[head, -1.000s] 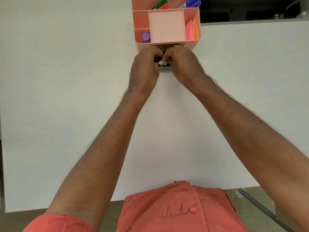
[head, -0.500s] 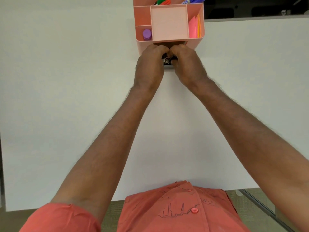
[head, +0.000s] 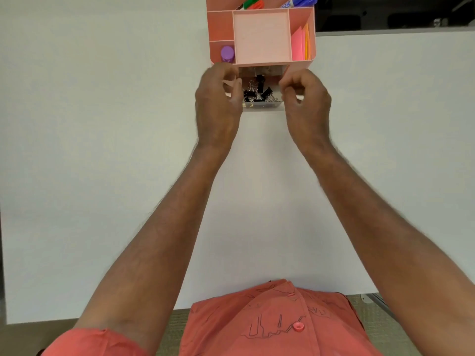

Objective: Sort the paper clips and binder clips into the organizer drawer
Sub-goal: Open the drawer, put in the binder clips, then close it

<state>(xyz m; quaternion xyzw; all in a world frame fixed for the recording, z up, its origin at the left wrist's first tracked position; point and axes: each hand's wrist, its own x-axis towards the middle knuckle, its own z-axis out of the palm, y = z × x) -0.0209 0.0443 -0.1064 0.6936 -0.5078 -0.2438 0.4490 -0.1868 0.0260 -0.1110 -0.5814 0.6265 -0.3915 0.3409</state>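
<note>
The pink organizer (head: 262, 63) stands at the far middle of the white table. Its clear drawer (head: 262, 106) is pulled out toward me and holds several black binder clips (head: 257, 92), with silver wire among them. My left hand (head: 218, 98) sits at the drawer's left side with its fingers curled. My right hand (head: 304, 98) sits at the drawer's right side, also curled. I see nothing held in either hand. Both hands cover the drawer's side walls.
The organizer's top compartments hold a purple-capped item (head: 227, 53), pink and orange sticky notes (head: 300, 43) and markers (head: 253, 2) at the back. The white table (head: 102, 150) ends near my chest. Dark shelving lies beyond its far right edge.
My hands were together over the drawer, fingertips meeting above the clips. They have moved apart to its two sides, uncovering the clips inside.
</note>
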